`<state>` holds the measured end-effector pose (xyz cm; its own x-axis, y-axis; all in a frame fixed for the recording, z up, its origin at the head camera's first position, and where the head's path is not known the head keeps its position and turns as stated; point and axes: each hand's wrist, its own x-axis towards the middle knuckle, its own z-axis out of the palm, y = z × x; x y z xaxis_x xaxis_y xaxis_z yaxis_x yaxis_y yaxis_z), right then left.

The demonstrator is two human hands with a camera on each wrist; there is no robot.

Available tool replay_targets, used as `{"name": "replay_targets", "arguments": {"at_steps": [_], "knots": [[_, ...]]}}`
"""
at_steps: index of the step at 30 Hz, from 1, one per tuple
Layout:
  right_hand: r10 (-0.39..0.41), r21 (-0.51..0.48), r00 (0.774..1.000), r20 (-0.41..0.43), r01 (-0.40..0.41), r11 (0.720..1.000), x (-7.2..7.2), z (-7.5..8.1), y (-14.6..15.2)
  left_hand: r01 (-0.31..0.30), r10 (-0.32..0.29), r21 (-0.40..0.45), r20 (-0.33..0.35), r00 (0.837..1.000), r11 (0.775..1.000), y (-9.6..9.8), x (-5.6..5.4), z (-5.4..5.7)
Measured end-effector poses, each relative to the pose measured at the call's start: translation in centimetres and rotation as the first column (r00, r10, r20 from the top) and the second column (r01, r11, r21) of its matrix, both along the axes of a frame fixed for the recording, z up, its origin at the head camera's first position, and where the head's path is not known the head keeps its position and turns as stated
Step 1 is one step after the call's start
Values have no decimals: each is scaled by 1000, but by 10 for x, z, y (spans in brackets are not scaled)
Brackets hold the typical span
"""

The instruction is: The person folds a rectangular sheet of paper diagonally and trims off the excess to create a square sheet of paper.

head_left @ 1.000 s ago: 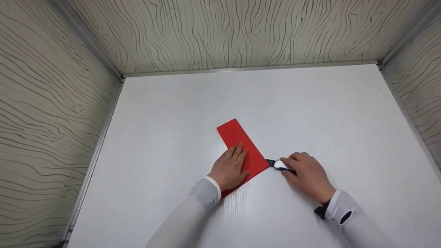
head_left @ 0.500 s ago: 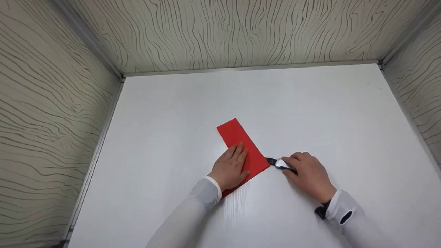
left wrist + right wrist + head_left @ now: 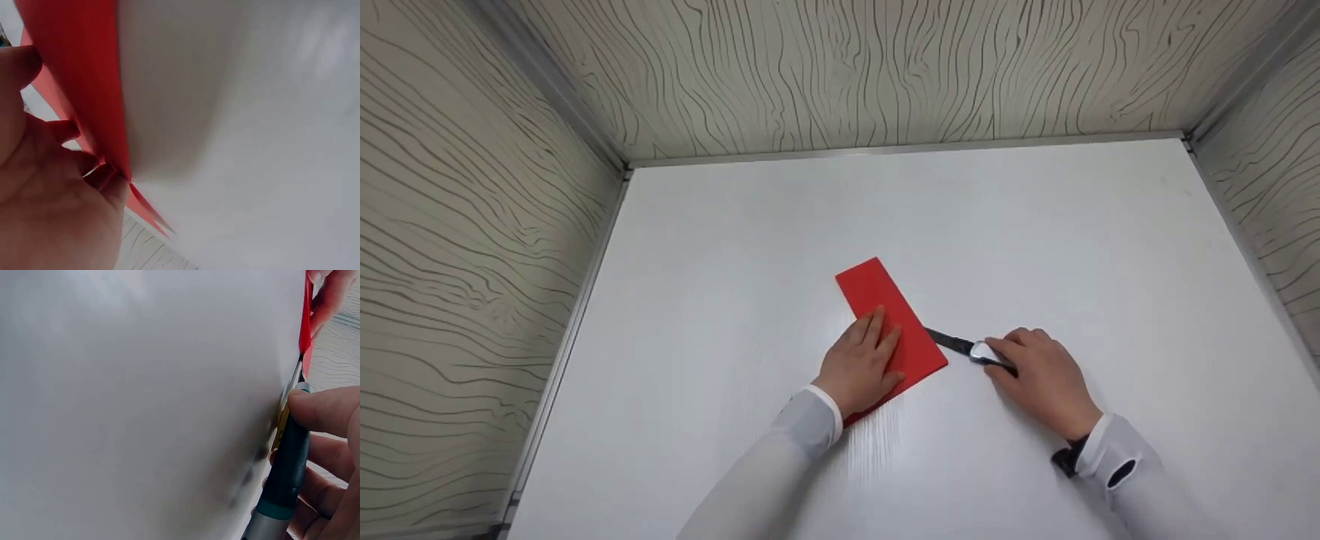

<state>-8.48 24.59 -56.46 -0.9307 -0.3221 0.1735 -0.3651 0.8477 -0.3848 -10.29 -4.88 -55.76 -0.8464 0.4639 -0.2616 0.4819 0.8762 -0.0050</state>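
Note:
A folded red sheet of paper [image 3: 916,349] lies slanted on the white table. My left hand [image 3: 857,367] rests flat on it, fingers spread a little and pointing away from me. In the left wrist view the paper's layers [image 3: 84,62] part slightly at the lower end. To the right, my right hand [image 3: 1046,382] grips a utility knife [image 3: 984,352] by its dark handle [image 3: 289,461]. Its long dark blade [image 3: 949,340] points left, and the tip is hidden at the paper's right edge, between the layers.
The white tabletop [image 3: 720,255] spreads around the paper on all sides. Wood-grain patterned panels [image 3: 840,75] stand at the back and both sides, with grey metal strips along the table's edges. A dark band [image 3: 1069,454] sits at the right wrist.
The knife and right hand have drawn back to the right, so more blade shows, and the blade meets the edge farther up. The left hand stays on the paper, which has barely shifted.

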Motion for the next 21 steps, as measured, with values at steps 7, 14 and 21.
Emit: {"name": "replay_targets", "arguments": {"at_steps": [7,14,21], "knots": [[-8,7,1000,9,8,1000,2,0,-1,-34,32,68,29,999,997,-1,0,3],[19,-3,1000,7,-19,1000,1,-1,-7,-5,3,38,64,998,999,-1,-2,2],[53,4,999,-14,-52,999,-3,1,-15,26,-31,48,98,995,998,-2,-4,2]]}}
